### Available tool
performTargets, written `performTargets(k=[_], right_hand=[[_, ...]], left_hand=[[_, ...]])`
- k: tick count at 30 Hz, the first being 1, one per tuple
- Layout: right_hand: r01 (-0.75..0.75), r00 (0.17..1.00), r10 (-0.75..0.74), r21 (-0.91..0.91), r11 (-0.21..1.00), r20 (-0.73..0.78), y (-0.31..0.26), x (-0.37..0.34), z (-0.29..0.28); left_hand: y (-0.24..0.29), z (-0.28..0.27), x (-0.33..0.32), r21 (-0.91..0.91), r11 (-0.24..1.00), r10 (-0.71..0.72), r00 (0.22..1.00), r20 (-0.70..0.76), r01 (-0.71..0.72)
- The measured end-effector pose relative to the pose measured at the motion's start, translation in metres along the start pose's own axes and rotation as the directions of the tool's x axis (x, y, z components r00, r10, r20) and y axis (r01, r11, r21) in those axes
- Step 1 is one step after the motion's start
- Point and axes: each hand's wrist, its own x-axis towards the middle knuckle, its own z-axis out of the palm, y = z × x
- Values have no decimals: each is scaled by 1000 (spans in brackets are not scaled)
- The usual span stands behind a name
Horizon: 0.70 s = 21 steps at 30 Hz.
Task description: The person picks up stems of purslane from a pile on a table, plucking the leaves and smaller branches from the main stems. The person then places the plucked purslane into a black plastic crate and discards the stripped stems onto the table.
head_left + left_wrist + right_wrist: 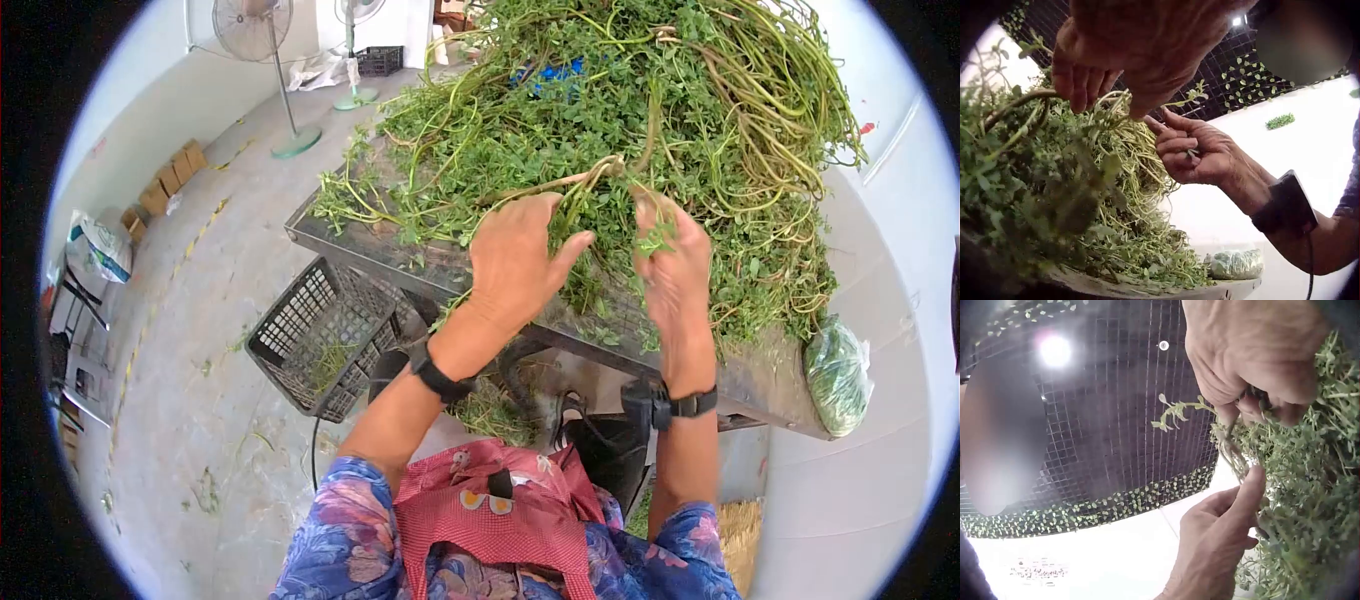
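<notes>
A large heap of leafy green plants (590, 130) with long trailing stems lies over the table in front of me. At its near edge, my left hand (515, 255) grips a brownish stem (575, 180), its thumb standing apart in the head view. Fingers curled, my right hand (675, 255) holds a small leafy sprig (657, 238) just to the right. In the right wrist view a leafy shoot (1179, 412) sticks out beside the right hand's fingers, and the left thumb (1250, 487) lies close below the stem. Leaves partly hide the left fingertips.
A black plastic crate (320, 340) with some greens in it stands on the floor left of the table (420, 270). A bagged bundle of greens (838, 375) sits at the table's right corner. Two standing fans (285, 90) and cardboard boxes (172, 178) are farther back.
</notes>
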Motion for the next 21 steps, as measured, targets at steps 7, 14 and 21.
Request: performTargets(k=[7,14,21], right_hand=[[-261,959,189,396,881,211,2,25,14],[-241,957,168,327,914,236,5,24,11],[-74,997,76,194,978,-5,39,25,9]], left_hand=[[6,15,-7,-355,887,-227,948,222,296],[16,20,-20,-587,651,-279,871,404,481],[32,10,-33,-606,375,-429,710,558,702]])
